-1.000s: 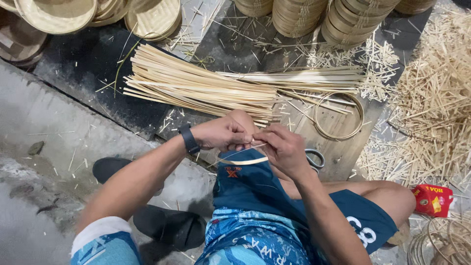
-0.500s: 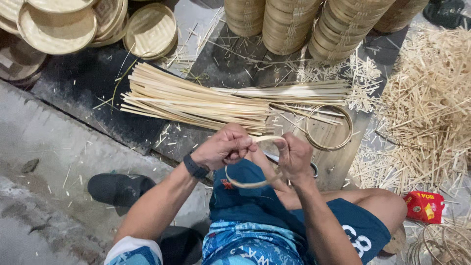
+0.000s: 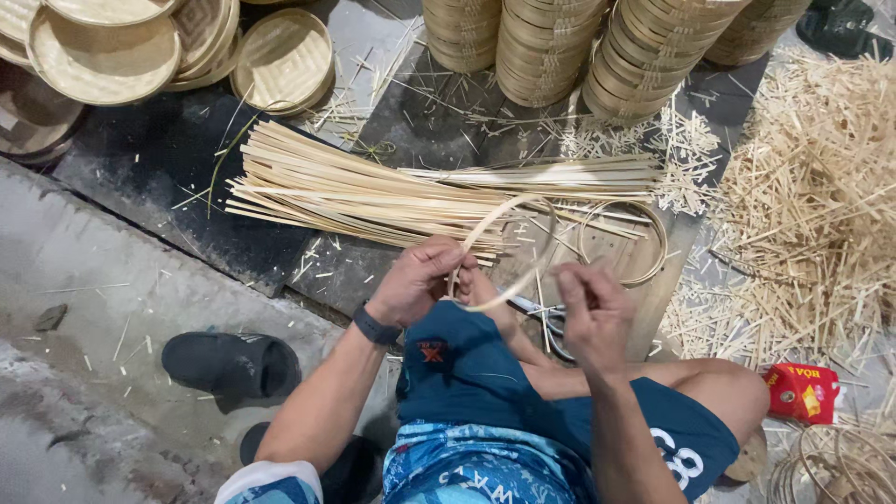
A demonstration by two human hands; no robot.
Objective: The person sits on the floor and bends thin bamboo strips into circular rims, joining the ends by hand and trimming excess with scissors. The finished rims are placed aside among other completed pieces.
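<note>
Head view, single frame. I take the bundle of bamboo strips (image 3: 411, 191) on the floor as my landmark.

Edges and room: the bundle lies fanned out, its spread ends toward the dark mat (image 3: 140, 177), its gathered end toward a heap of short bamboo offcuts (image 3: 803, 205). Beyond the bundle stand stacks of round bamboo steamer rings (image 3: 551, 47); beyond its spread end lie flat woven lids (image 3: 280, 61). Just on the near side of the bundle's gathered end rests a finished bamboo hoop (image 3: 623, 245) on a wooden board (image 3: 644, 308). Between bundle and knees I see a narrow open band, and both hands work there. A black sandal (image 3: 231, 364) sits on bare concrete, well apart from the bundle on its near side. A red packet (image 3: 801, 392) lies below the offcut heap.

Pose: the left hand (image 3: 415, 280), wrist wearing a dark band, is curled just near the bundle's edge, fingers closed on one end of a thin bamboo strip (image 3: 499, 247). The strip arcs up into a loop that overlaps the bundle in view, then runs down toward the right hand (image 3: 593, 308), raised over the knee with thumb and forefinger pinched narrow; whether they actually touch the strip's end I cannot tell. Scissors (image 3: 541, 313) lie partly hidden between the hands, on the board.
</note>
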